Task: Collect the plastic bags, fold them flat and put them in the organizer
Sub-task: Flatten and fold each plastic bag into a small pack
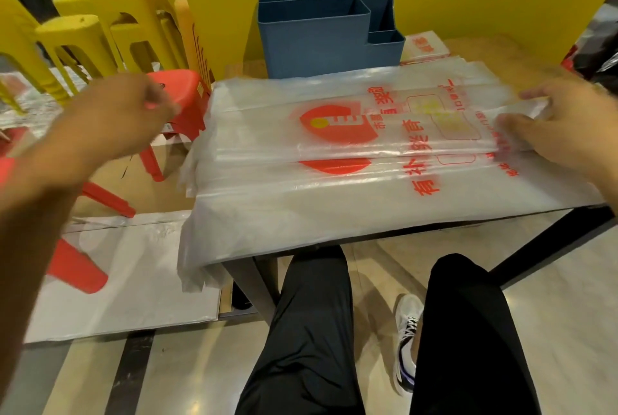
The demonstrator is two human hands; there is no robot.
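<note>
Clear plastic bags with red print [334,160] lie stacked on the table [521,56] between the hands. Right hand [561,127] pinches the top folded bag's edge; left hand [123,117], blurred, hovers loosely curled, holding nothing. Blue plastic compartment organizer [321,43] stands beyond them.

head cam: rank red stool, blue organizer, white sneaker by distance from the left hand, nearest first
1. red stool: just right of the left hand, partly behind its fingers in the picture.
2. blue organizer: farther right and back, at the table's far edge against the yellow board.
3. white sneaker: farthest, down on the floor under the table, by the person's right leg.
</note>
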